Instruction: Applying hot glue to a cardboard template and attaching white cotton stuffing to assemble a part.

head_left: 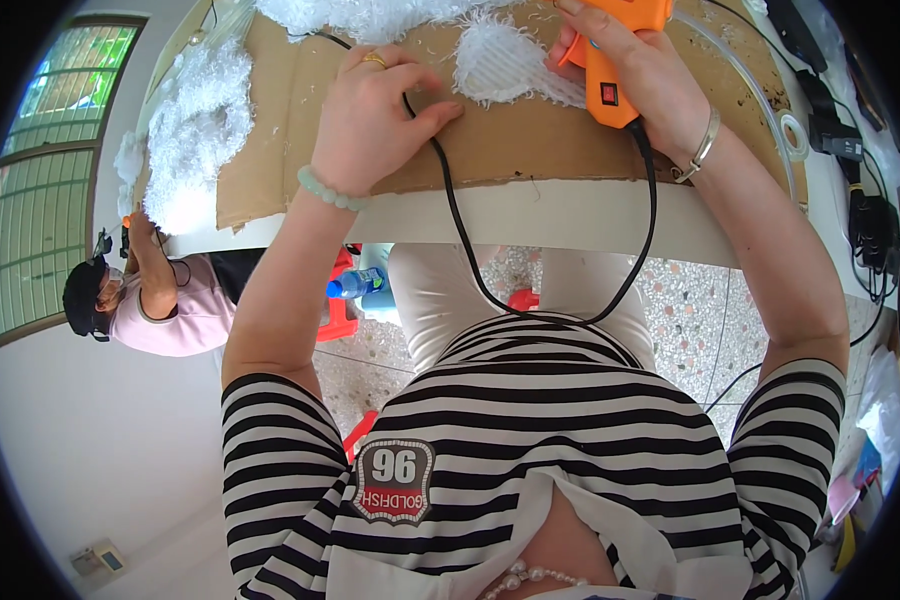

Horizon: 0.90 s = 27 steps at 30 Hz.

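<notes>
My right hand (660, 95), at the upper right, is closed around the handle of an orange hot glue gun (610, 75). A black power cord (452, 190) leaves the base of the handle, loops down over my lap and comes back up to my left hand (375, 120). There it runs between thumb and forefinger, with the other fingers curled around it, partly hidden. Between my hands, a fringed white fabric piece (500, 60) with a ribbed surface lies on a sheet of brown cardboard (530, 145). The gun's front end is beyond the top edge.
Piles of fluffy white material (200, 130) line the table's left and far side. Adapters and cables (870, 225) crowd the right edge, near a clear tube (760, 90). Another person (170, 310) works at the left. A blue bottle (355, 285) stands below the table edge.
</notes>
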Each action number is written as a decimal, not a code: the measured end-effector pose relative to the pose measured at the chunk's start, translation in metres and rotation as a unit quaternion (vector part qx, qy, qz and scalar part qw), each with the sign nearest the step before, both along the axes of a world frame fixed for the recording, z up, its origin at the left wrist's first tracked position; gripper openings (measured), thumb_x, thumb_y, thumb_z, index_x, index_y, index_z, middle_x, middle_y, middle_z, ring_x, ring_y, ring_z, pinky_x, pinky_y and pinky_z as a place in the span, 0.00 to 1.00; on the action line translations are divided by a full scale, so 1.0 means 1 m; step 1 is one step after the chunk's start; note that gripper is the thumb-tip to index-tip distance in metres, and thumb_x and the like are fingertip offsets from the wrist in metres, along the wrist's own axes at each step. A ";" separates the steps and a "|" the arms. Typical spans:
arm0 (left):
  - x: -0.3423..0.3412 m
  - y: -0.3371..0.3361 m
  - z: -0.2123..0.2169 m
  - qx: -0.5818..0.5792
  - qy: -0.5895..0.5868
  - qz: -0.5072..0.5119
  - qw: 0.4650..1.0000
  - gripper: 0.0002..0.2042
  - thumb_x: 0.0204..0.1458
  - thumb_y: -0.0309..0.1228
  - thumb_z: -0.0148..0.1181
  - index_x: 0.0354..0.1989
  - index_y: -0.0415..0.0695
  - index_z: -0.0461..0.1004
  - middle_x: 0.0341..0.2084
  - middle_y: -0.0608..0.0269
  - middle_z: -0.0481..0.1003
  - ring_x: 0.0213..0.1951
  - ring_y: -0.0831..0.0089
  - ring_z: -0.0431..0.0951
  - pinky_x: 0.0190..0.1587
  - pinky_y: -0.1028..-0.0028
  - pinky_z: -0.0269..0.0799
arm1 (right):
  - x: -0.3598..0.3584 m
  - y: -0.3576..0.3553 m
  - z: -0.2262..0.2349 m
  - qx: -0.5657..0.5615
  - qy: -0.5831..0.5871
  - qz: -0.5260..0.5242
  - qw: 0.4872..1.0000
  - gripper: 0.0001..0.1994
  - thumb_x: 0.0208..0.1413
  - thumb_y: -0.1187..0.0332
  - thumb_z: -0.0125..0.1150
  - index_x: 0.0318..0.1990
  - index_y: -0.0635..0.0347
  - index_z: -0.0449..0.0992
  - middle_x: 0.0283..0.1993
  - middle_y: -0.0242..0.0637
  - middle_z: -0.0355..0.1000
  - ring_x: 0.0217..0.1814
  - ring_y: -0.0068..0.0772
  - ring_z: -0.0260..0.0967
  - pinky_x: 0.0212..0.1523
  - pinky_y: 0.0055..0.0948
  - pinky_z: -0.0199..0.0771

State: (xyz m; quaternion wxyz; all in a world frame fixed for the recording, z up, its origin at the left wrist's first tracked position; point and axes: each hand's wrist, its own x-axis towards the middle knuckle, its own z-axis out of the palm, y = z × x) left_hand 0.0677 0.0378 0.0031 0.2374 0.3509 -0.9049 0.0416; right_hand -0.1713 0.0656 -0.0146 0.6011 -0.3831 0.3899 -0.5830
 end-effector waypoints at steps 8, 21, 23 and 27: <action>-0.021 -0.004 -0.006 -0.007 0.023 -0.051 0.998 0.03 0.39 0.26 0.63 0.23 0.43 0.76 0.23 0.63 0.74 0.32 0.61 0.72 0.44 0.66 0.66 | -0.001 0.001 0.002 0.001 0.014 0.008 1.000 0.12 0.60 0.65 0.53 0.47 0.61 0.72 0.38 0.30 0.71 0.34 0.21 0.68 0.34 0.21 0.70; -0.020 -0.014 0.000 0.227 0.293 0.038 0.928 0.07 0.42 0.30 0.64 0.29 0.41 0.77 0.24 0.62 0.74 0.30 0.61 0.72 0.39 0.66 0.68 | -0.001 0.000 0.002 0.010 0.016 0.008 1.000 0.10 0.60 0.65 0.54 0.44 0.59 0.72 0.34 0.28 0.69 0.33 0.19 0.67 0.32 0.20 0.69; -0.013 -0.005 0.000 0.168 0.228 0.052 0.958 0.05 0.42 0.28 0.64 0.28 0.43 0.78 0.26 0.63 0.74 0.34 0.61 0.72 0.39 0.67 0.68 | -0.001 0.000 0.002 0.002 0.014 0.013 1.000 0.10 0.60 0.65 0.54 0.44 0.59 0.72 0.35 0.28 0.69 0.33 0.20 0.67 0.32 0.20 0.69; -0.017 0.001 -0.006 0.003 0.077 -0.025 0.997 0.04 0.42 0.26 0.62 0.27 0.44 0.78 0.27 0.64 0.74 0.37 0.60 0.71 0.40 0.67 0.68 | -0.002 0.001 0.007 0.016 0.042 0.024 0.999 0.10 0.59 0.64 0.54 0.44 0.59 0.72 0.34 0.29 0.70 0.32 0.20 0.68 0.33 0.21 0.70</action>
